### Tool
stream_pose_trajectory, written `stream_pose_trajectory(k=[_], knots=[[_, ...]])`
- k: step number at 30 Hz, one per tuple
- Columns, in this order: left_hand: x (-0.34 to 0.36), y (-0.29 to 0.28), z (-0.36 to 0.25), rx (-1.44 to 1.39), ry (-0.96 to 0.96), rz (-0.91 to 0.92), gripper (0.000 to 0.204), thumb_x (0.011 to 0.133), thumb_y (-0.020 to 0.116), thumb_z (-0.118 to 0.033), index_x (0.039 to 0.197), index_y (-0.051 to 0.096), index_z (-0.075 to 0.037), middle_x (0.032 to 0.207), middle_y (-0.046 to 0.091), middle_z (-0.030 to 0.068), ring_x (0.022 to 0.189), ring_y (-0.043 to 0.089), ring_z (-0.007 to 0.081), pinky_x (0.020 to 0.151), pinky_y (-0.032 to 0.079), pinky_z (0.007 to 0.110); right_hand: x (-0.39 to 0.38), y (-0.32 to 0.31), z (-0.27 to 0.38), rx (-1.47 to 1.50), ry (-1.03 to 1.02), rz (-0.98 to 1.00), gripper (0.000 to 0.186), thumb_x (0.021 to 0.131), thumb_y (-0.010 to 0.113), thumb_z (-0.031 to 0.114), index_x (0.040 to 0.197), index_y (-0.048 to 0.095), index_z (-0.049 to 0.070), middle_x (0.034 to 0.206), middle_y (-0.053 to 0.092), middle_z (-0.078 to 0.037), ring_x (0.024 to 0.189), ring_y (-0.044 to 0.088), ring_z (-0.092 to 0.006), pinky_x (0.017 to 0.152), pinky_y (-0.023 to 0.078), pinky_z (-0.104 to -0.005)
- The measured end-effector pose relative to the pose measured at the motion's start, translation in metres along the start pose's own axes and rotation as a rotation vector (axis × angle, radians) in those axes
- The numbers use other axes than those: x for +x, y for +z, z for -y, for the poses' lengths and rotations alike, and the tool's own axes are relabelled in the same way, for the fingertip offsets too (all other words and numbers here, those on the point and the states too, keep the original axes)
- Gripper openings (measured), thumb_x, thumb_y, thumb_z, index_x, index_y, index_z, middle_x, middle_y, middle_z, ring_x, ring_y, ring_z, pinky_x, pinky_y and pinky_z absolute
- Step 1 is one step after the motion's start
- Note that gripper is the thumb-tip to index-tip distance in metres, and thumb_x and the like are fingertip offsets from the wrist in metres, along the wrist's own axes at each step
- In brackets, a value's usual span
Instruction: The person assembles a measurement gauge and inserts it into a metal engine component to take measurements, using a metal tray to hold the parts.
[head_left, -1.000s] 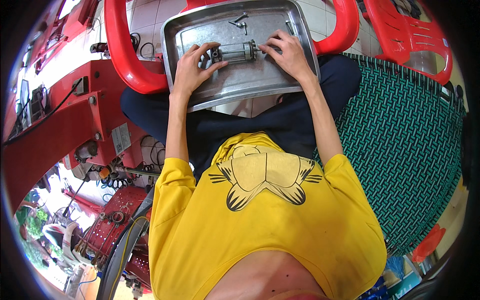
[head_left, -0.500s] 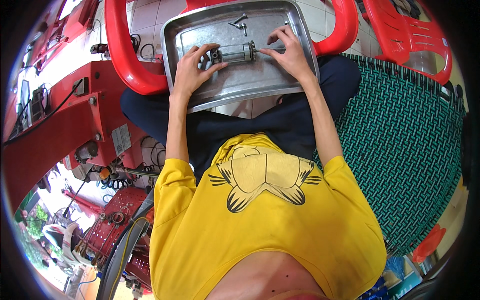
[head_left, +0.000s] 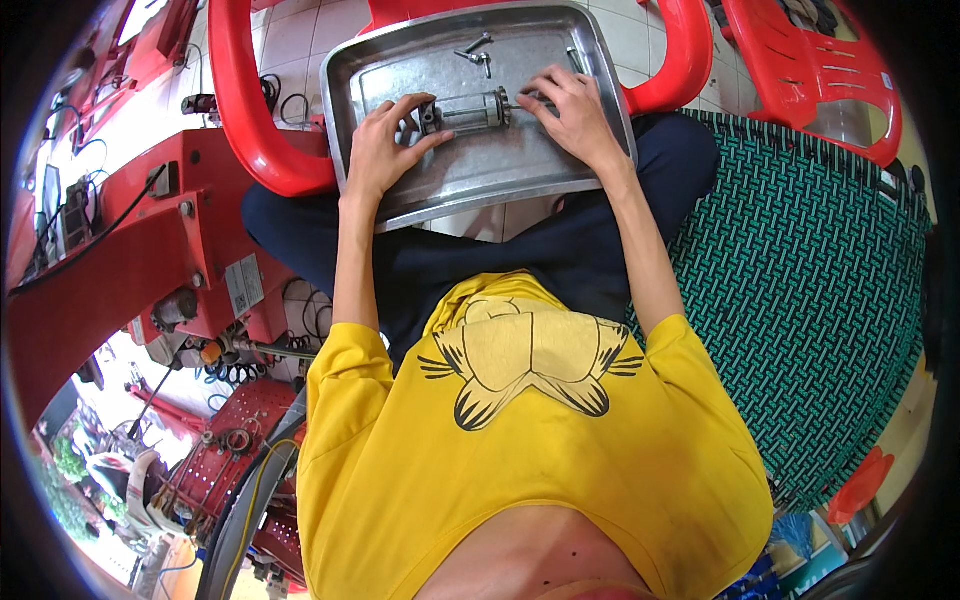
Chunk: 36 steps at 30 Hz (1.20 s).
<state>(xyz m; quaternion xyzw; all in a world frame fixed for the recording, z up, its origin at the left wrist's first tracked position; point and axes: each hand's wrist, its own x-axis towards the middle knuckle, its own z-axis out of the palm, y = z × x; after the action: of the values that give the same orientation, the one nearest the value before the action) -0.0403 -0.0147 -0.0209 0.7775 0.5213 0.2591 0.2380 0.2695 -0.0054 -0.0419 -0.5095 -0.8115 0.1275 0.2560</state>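
Observation:
A metal cylinder assembly with end caps and long tie rods (head_left: 468, 112) lies sideways over the metal tray (head_left: 440, 200). My left hand (head_left: 385, 145) is closed round its left end cap, thumb on the near side and fingers on the far side. At the other end my right hand (head_left: 568, 112) has its thumb and fingers pinched at the thin rod (head_left: 516, 106) that sticks out of the right end cap. Part of that rod is hidden by the fingers. Small metal fittings (head_left: 480, 55) lie in the tray beyond the cylinder, and a thin metal piece (head_left: 575, 60) rests by its right wall.
The tray sits at my lap, by a red plastic chair (head_left: 265, 110). Another red chair (head_left: 825, 80) stands far right. A green woven seat (head_left: 800, 290) is on my right. Red machinery (head_left: 200, 220) with hoses and cables stands close on my left.
My right hand's fingers have curled in and closed at the rod, where they were more spread before. The left hand and the cylinder stay nearly in place.

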Motion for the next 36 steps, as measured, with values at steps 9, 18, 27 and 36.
stream_pose_trajectory(k=[9, 18, 27, 36], knots=[[-0.0015, 0.0007, -0.0001, -0.046, -0.047, 0.007, 0.056, 0.081, 0.092, -0.042, 0.127, 0.074, -0.015, 0.11, 0.08, 0.0087, 0.088, 0.072, 0.0249, 0.082, 0.058, 0.039, -0.0012, -0.0008, -0.0019, 0.048, 0.061, -0.002, 0.029, 0.095, 0.076, 0.039, 0.103, 0.079, 0.011, 0.115, 0.069, -0.004, 0.113, 0.066, -0.0246, 0.109, 0.037, -0.0459], [-0.0017, 0.0017, 0.001, -0.077, -0.038, -0.017, 0.057, 0.081, 0.092, -0.042, 0.127, 0.074, -0.014, 0.109, 0.079, 0.0106, 0.089, 0.073, 0.0256, 0.083, 0.059, 0.039, -0.0005, -0.0044, 0.0037, 0.042, 0.067, 0.002, 0.026, 0.097, 0.075, 0.034, 0.102, 0.077, 0.009, 0.113, 0.068, -0.004, 0.111, 0.064, -0.0246, 0.105, 0.039, -0.0407], [-0.0011, -0.0009, -0.003, -0.063, -0.066, 0.007, 0.057, 0.081, 0.092, -0.042, 0.128, 0.074, -0.015, 0.109, 0.078, 0.0105, 0.092, 0.073, 0.0265, 0.084, 0.059, 0.039, -0.0003, -0.0075, 0.0047, 0.056, 0.022, 0.021, 0.024, 0.098, 0.074, 0.032, 0.102, 0.078, 0.008, 0.108, 0.069, -0.005, 0.108, 0.065, -0.0249, 0.101, 0.04, -0.0388], [-0.0001, -0.0052, -0.0084, -0.059, -0.125, 0.065, 0.056, 0.081, 0.093, -0.033, 0.128, 0.074, -0.011, 0.116, 0.077, 0.0113, 0.102, 0.075, 0.0249, 0.085, 0.058, 0.037, 0.0016, -0.0079, 0.0045, 0.056, 0.025, -0.001, 0.025, 0.096, 0.076, 0.034, 0.097, 0.078, 0.009, 0.105, 0.07, -0.003, 0.106, 0.065, -0.0238, 0.097, 0.041, -0.0384]])
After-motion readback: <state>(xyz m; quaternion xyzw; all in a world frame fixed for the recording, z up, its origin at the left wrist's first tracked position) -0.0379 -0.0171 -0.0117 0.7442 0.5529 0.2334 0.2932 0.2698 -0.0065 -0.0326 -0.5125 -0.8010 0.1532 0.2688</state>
